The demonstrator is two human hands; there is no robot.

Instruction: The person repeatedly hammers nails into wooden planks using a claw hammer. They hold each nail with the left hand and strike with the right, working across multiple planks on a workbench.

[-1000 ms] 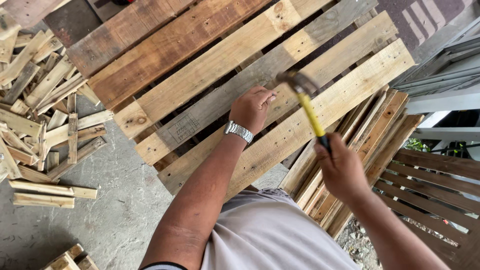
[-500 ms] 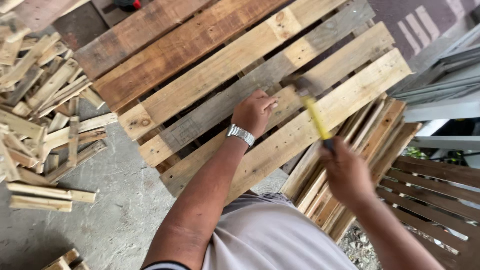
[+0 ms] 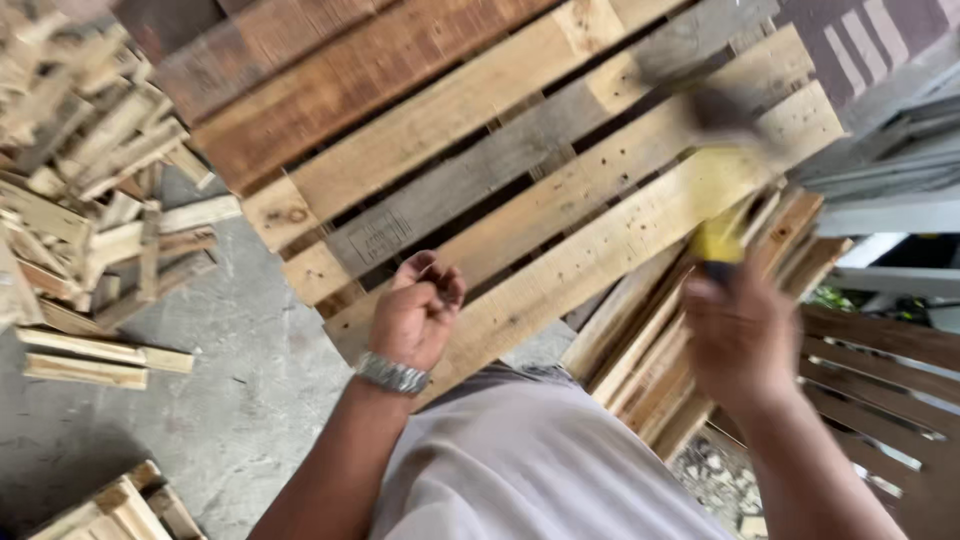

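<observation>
Hammer (image 3: 722, 215) is way up now, yellow handle clenched in the right hand (image 3: 742, 335) and all motion-blurred, where half a second ago its head was down by the pallet (image 3: 560, 190) boards. Left hand (image 3: 417, 312) has pulled back off the plank toward the body, fingers loosely curled around nothing I can see. Looks to me like a backswing between strikes, scrap wood pile (image 3: 90, 220) left of that hand.

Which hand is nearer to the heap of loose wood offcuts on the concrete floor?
Left. The left hand, with a wristwatch, hovers over the pallet's near edge, beside the offcut heap. The right hand grips the yellow-handled hammer on the far side.
</observation>
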